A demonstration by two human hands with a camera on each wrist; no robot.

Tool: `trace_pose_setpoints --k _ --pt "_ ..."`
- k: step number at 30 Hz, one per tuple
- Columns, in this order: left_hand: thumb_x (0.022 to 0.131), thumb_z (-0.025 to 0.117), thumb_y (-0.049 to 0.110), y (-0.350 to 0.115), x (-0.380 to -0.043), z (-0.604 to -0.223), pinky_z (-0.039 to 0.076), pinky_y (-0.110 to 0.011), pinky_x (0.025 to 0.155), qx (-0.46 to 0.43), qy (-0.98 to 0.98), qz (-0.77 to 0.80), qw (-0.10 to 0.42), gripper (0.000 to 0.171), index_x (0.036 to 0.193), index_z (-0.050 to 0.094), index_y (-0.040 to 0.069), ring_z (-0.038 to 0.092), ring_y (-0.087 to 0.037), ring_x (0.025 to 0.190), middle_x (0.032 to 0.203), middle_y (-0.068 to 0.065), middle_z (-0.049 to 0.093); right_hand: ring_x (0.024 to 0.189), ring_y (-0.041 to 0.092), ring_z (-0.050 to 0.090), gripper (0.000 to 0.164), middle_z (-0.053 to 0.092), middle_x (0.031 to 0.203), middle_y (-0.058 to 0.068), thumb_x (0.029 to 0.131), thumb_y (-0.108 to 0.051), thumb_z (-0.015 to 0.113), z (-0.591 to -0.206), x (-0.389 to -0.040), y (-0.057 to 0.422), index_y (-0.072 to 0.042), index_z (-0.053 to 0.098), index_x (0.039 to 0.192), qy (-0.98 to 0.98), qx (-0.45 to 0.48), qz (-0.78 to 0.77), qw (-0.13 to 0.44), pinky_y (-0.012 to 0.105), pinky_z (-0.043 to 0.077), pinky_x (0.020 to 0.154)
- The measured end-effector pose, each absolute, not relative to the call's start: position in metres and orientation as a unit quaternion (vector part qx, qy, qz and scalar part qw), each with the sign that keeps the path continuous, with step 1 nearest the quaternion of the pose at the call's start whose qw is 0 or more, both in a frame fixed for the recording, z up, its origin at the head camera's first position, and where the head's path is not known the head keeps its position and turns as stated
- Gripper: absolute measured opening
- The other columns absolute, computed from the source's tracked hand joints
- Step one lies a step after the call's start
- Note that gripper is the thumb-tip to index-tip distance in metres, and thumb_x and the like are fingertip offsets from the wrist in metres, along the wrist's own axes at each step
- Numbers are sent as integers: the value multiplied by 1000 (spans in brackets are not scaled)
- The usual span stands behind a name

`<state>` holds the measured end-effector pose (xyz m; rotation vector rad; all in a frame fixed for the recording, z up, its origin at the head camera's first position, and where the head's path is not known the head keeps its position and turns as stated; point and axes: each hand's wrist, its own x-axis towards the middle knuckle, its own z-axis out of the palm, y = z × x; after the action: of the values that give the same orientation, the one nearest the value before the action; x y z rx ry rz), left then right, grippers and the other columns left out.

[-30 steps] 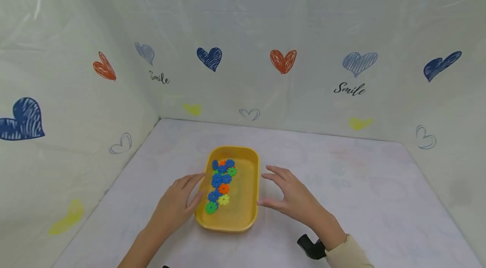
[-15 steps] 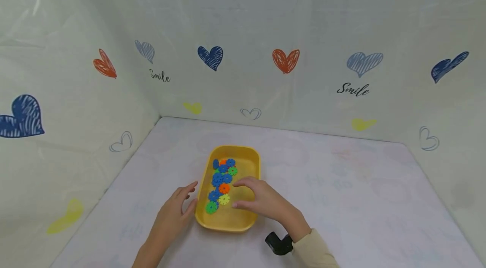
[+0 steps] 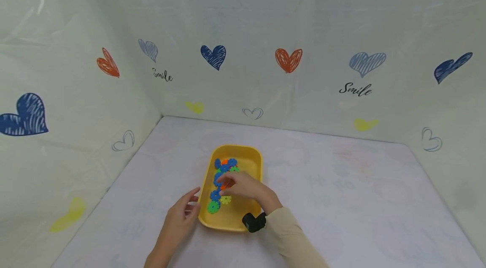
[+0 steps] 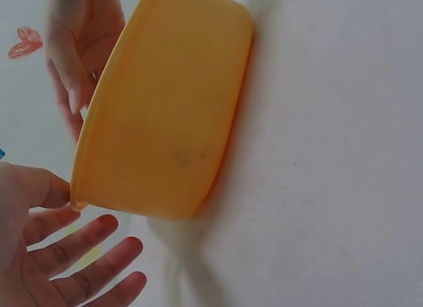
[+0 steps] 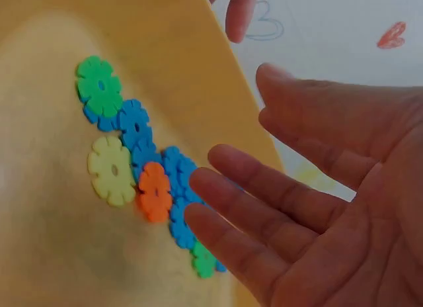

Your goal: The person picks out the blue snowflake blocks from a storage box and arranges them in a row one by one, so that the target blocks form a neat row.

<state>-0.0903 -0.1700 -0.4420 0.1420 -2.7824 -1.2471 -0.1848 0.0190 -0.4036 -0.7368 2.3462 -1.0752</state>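
Note:
A yellow tray [image 3: 250, 160] stands on the white table, with snowflake-shaped plastic discs along its left half. In the right wrist view, a green disc [image 5: 99, 87], a yellow disc [image 5: 111, 169], an orange disc [image 5: 155, 191] and several blue discs [image 5: 135, 125] lie partly overlapped. My right hand [image 3: 244, 185] is over these discs, its fingers relaxed and spread, holding nothing. It hides some of them from the head view. At the tray's left rim is my left hand [image 3: 178, 221]; in the left wrist view its thumb [image 4: 49, 188] meets the rim corner, the other fingers loosely extended.
A black angled piece [image 3: 253, 222] sits at the right wrist by a beige sleeve [image 3: 292, 238], over the tray's near right corner. White walls with printed hearts [image 3: 288, 60] enclose the table [image 3: 341, 200] at the back and sides.
My right hand has moved left from beside the tray's right rim to over the discs. My left hand has drawn slightly back from over the left rim to its outer side. The tray stays put.

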Motion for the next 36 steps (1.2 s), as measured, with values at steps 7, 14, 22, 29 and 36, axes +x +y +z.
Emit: trace_pose_setpoints --k 7,14,22,29,36 --pt "90 56 5 -166 -87 -451 50 -21 71 55 -878 -471 62 41 130 53 11 65 -19 85 103 -12 64 72 10 52 26 64 85 4 83 -12 69 -423 -204 6 -6 67 108 843 -245 -400 261 21 43 67" --pt "94 53 13 -161 -83 -454 49 -20 70 55 -872 -484 53 40 134 50 12 64 -21 89 108 -13 61 57 11 47 25 57 65 -1 77 -2 71 -442 -212 -4 -3 68 102 821 -222 -442 285 19 39 54" --pt "98 47 28 -159 -81 -457 47 -21 74 86 -868 -489 20 43 139 44 16 59 -17 95 117 -12 57 63 11 45 24 62 80 3 75 1 72 -448 -211 -10 -5 69 98 839 -212 -413 285 20 37 59" --pt "98 44 34 -158 -79 -454 46 -19 71 103 -860 -499 2 45 140 41 18 55 -15 93 120 -13 54 73 10 48 23 65 95 3 74 -2 74 -451 -212 -15 -9 69 96 861 -222 -369 272 22 41 69" --pt "99 43 33 -157 -81 -456 46 -20 71 98 -862 -496 17 44 140 42 18 55 -15 93 117 -11 55 72 9 48 22 66 92 1 73 -4 76 -451 -211 -17 -11 69 92 873 -219 -354 255 21 41 67"
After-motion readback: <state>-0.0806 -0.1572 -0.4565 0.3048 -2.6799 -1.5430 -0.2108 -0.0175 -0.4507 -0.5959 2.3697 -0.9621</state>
